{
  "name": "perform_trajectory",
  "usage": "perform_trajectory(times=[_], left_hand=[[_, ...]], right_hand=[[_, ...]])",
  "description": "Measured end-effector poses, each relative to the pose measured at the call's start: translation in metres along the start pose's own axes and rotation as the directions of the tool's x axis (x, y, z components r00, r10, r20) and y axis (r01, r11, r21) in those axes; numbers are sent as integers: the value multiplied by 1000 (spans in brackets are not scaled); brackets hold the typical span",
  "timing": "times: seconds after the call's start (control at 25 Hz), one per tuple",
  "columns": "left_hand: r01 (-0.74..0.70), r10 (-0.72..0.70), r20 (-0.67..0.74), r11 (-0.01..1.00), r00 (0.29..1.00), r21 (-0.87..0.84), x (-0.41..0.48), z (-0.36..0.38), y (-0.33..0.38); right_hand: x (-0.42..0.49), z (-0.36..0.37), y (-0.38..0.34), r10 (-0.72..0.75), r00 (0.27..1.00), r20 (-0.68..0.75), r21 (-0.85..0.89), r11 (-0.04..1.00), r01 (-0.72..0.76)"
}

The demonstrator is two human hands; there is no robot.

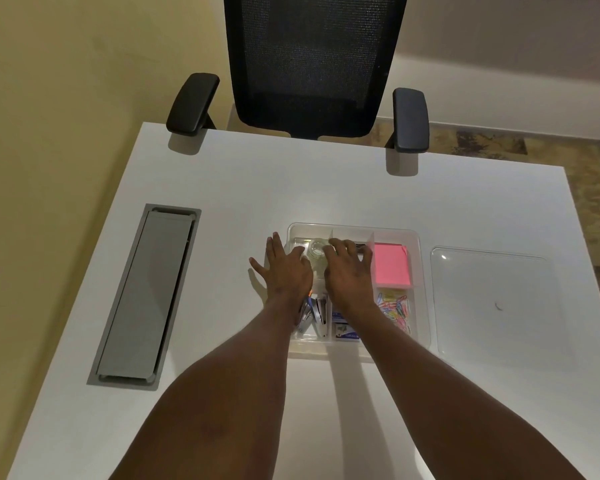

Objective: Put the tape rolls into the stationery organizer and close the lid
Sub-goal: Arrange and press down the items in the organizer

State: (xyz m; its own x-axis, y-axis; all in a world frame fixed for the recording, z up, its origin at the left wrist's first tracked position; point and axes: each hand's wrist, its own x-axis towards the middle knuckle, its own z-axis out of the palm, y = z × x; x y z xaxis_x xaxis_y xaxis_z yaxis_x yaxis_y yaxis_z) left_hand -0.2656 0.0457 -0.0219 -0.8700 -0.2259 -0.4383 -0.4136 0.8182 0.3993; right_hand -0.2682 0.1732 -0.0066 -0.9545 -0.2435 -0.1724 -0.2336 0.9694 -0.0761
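Observation:
The clear stationery organizer [357, 227] sits on the white desk, with its lid off. A clear tape roll [315, 251] lies in its far-left compartment. My left hand [284, 268] hovers over the organizer's left edge with fingers spread, its thumb against the roll's left side. My right hand [349, 268] is spread over the middle compartments, its thumb touching the roll's right side. Neither hand closes around the roll. The clear lid [492, 299] lies flat on the desk to the right of the organizer.
The organizer also holds pink sticky notes [392, 265], coloured paper clips [395, 310], staplers [314, 315] and staple boxes. A grey cable hatch [146, 292] is set into the desk at left. A black office chair [309, 64] stands at the far edge.

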Motion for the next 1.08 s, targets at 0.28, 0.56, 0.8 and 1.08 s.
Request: perform_trajectory(times=[0.28,0.56,0.8,1.08], left_hand=[[-49,66,-74,977,995,208,-15,6,-12],[-65,71,-48,990,996,122,-24,13,-11],[-57,60,-36,995,998,79,-23,15,-14],[-64,64,-15,998,998,5,-19,15,-22]], right_hand=[[-1,-1,-4,-86,995,54,-54,995,89],[-8,13,-8,-93,985,148,-10,995,96],[-12,21,-3,-85,995,55,-10,996,86],[-15,27,0,-104,993,56,48,994,101]])
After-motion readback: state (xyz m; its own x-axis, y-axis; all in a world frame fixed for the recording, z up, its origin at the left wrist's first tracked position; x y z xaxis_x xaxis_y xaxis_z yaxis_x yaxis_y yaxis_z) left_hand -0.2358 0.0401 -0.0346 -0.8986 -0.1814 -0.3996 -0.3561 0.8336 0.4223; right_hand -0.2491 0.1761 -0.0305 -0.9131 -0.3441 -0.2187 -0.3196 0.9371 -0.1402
